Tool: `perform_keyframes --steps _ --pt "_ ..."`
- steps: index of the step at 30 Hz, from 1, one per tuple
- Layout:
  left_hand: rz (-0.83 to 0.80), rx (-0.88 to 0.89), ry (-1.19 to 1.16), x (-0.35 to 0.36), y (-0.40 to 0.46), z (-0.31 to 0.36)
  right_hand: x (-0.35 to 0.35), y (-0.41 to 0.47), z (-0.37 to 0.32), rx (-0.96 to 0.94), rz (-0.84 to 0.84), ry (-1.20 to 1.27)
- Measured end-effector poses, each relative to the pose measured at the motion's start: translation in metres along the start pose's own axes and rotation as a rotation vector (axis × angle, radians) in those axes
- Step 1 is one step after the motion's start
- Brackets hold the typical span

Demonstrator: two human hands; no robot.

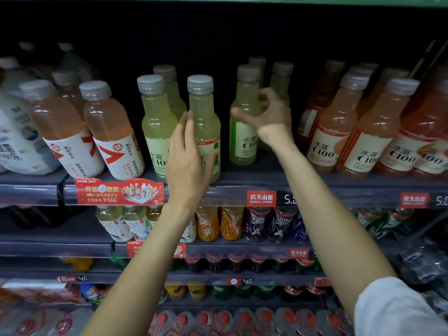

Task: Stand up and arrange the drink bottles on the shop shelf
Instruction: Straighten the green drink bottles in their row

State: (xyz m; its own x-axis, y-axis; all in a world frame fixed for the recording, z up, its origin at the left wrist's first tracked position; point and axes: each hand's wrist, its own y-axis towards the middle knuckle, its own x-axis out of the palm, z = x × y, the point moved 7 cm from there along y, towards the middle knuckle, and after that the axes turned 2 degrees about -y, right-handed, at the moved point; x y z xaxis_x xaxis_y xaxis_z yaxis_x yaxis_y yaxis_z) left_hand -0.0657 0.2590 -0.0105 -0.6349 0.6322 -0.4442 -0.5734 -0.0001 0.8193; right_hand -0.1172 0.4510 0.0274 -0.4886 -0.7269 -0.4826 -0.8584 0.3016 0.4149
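Observation:
Several pale green C100 drink bottles stand on the upper shelf (225, 177). My left hand (188, 156) lies against the front middle green bottle (204, 110), fingers straight up its left side and thumb across its label. To its left stands another green bottle (157, 122), with one more behind it. My right hand (269, 115) holds a green bottle further right (244, 93), thumb across its front and fingers curled round its far side. That bottle is upright and set back from the shelf edge. More green bottles (281, 76) stand behind my right hand.
Pink bottles with red-and-white labels (111, 127) lean at the left, beside large white bottles (17, 132). Orange-pink C100 bottles (339, 122) fill the right. A gap lies between the two green bottles under my hands. Price strips (261, 198) and lower shelves of drinks (218, 224) sit below.

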Motion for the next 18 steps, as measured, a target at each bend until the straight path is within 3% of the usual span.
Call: perform_keyframes --steps 3,8,18 --pt "0.002 0.009 0.019 -0.001 0.001 0.0 0.021 0.003 -0.005 0.007 -0.09 -0.011" --pt "-0.001 0.011 0.024 -0.001 0.0 -0.001 0.036 0.005 0.002 0.068 -0.275 0.194" --pt "-0.017 0.014 0.006 0.0 0.001 -0.002 0.06 0.012 -0.008 0.118 -0.358 0.322"
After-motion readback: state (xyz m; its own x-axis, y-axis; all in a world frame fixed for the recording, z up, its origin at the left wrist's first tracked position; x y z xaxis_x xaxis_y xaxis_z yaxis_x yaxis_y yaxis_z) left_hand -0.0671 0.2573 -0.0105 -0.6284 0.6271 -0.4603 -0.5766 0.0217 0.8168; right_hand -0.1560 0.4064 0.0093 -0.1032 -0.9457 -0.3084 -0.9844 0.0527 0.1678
